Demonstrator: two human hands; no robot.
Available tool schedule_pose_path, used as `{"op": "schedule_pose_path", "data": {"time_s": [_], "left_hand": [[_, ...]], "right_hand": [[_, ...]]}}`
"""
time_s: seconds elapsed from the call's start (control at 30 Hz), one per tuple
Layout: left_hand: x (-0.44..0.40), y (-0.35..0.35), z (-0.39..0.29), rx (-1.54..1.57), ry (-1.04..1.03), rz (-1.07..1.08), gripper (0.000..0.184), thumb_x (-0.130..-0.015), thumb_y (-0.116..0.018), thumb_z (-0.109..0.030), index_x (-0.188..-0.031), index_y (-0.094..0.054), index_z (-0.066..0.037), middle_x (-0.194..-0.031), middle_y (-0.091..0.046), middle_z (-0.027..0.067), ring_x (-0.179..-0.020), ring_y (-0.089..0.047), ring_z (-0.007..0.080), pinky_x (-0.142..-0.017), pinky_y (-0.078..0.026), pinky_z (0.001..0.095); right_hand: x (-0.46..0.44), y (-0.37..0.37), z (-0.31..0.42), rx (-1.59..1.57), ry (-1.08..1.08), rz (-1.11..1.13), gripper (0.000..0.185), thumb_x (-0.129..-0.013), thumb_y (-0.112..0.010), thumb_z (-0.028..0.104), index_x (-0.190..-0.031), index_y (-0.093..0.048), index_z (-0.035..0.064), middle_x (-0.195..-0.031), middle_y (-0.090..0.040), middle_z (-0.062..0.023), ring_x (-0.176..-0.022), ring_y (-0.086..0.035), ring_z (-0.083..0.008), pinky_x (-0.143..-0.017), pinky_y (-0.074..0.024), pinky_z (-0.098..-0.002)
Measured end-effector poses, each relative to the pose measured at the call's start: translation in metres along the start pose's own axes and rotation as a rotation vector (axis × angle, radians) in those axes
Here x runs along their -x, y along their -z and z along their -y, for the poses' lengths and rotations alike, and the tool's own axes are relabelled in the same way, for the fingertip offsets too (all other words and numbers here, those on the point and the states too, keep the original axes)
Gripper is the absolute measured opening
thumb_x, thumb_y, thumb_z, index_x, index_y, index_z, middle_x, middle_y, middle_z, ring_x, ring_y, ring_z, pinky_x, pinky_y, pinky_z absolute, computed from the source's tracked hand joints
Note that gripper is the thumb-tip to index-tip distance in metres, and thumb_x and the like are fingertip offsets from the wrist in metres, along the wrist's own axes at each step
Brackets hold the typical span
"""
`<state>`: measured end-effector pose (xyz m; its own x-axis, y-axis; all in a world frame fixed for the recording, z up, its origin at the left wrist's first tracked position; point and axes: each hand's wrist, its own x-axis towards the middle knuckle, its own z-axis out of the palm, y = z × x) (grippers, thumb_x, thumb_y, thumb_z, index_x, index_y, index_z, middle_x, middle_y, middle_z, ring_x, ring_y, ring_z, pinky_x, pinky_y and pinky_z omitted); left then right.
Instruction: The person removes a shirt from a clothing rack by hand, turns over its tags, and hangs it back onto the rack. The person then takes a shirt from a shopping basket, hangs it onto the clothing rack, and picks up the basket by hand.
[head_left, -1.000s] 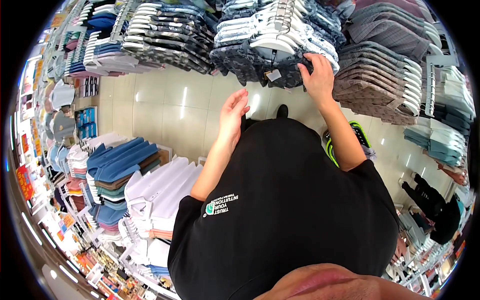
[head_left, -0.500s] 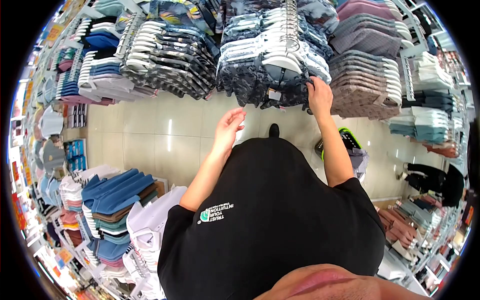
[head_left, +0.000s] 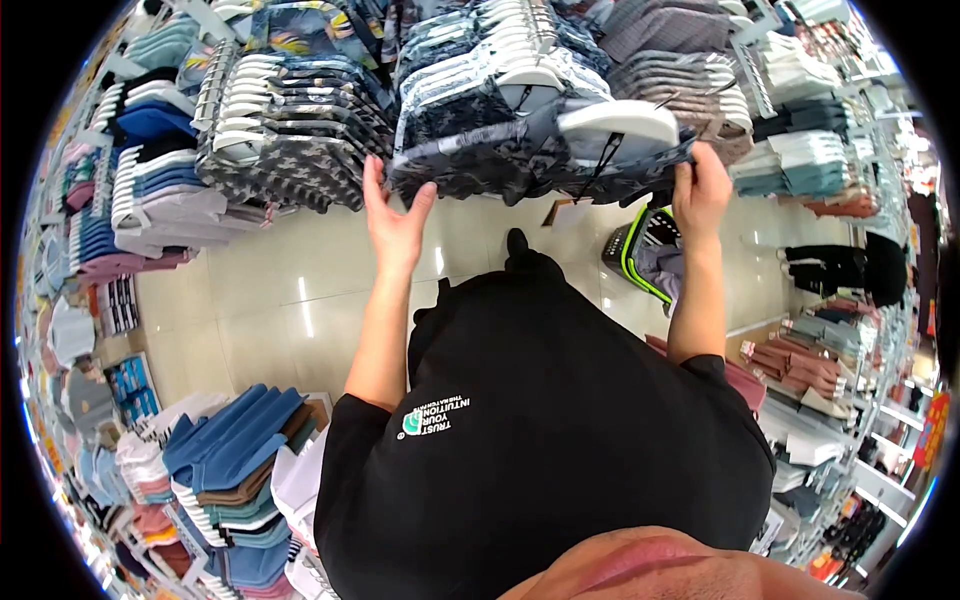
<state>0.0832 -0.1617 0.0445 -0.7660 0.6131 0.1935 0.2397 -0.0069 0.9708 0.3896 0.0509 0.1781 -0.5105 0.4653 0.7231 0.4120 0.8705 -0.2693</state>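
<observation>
A dark blue-grey patterned shirt [head_left: 480, 160] on a white hanger [head_left: 625, 122] is held out in front of the rack. My right hand [head_left: 705, 195] grips its right shoulder between thumb and fingers. At the other shoulder, my left hand [head_left: 396, 225] is open, thumb and fingers apart; whether it touches the cloth I cannot tell. A dark cord runs from the hanger to a paper tag [head_left: 566, 212] below the shirt. Behind it, similar patterned shirts [head_left: 450, 85] hang in a row.
Camouflage-print shirts [head_left: 300, 170] hang to the left, brownish shirts [head_left: 670, 85] to the right. A black basket with a green rim [head_left: 628, 255] stands on the tiled floor [head_left: 250, 290], holding grey cloth. Folded blue clothes [head_left: 235, 430] lie lower left. Another person [head_left: 850, 270] is at far right.
The front shirt has come away from the row towards me, gripped by my right hand. My left hand has risen leftwards to its other shoulder and spread its fingers. The view has shifted.
</observation>
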Motion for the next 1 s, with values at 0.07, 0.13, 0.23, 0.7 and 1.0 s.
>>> {"op": "schedule_pose_path", "data": {"time_s": [0.07,0.13,0.23,0.7,1.0], "left_hand": [[-0.006,0.010,-0.022,0.096,0.039,0.151,0.073,-0.081,-0.079,-0.024,-0.140,-0.042,-0.001,-0.122,-0.061,0.0097,-0.108,-0.057,0.0166,-0.093,-0.045,0.0307],[-0.006,0.020,-0.031,0.162,0.120,0.349,0.045,-0.085,-0.076,-0.020,-0.122,-0.060,0.001,-0.103,-0.068,0.0040,-0.093,-0.059,0.0124,-0.083,-0.047,0.0268],[0.007,0.022,-0.042,0.220,0.079,0.331,0.023,-0.089,-0.071,-0.019,-0.101,-0.068,0.002,-0.091,-0.068,0.0007,-0.085,-0.058,0.0093,-0.079,-0.047,0.0248],[0.027,0.082,-0.048,0.398,0.202,0.195,0.020,-0.094,-0.066,-0.019,-0.097,-0.068,0.001,-0.084,-0.065,-0.0037,-0.075,-0.053,0.0038,-0.069,-0.042,0.0199],[0.046,0.064,-0.023,0.284,0.275,0.189,0.025,-0.095,-0.064,-0.024,-0.095,-0.067,0.001,-0.080,-0.062,-0.0053,-0.073,-0.049,0.0042,-0.067,-0.042,0.0215]], "right_hand": [[-0.009,0.017,0.018,0.041,-0.020,-0.056,0.015,-0.089,-0.059,0.002,-0.104,-0.061,-0.0011,-0.084,-0.063,-0.0155,-0.071,-0.061,-0.0278,-0.068,-0.0481,-0.0310],[-0.011,0.029,0.029,0.072,-0.074,-0.094,0.015,-0.092,-0.058,0.005,-0.105,-0.061,-0.0013,-0.082,-0.064,-0.0147,-0.070,-0.061,-0.0234,-0.068,-0.0479,-0.0293],[-0.013,0.037,0.034,0.121,-0.071,-0.139,0.018,-0.094,-0.058,0.008,-0.110,-0.062,-0.0016,-0.085,-0.066,-0.0152,-0.071,-0.062,-0.0212,-0.068,-0.0479,-0.0280],[-0.039,0.035,0.038,0.242,-0.101,-0.096,0.023,-0.091,-0.065,0.021,-0.110,-0.067,0.0077,-0.082,-0.067,-0.0163,-0.072,-0.066,-0.0316,-0.064,-0.0507,-0.0366],[-0.037,0.029,0.040,0.182,-0.065,-0.075,0.023,-0.089,-0.067,0.015,-0.110,-0.066,0.0066,-0.093,-0.068,-0.0145,-0.081,-0.067,-0.0317,-0.071,-0.0518,-0.0346]]}}
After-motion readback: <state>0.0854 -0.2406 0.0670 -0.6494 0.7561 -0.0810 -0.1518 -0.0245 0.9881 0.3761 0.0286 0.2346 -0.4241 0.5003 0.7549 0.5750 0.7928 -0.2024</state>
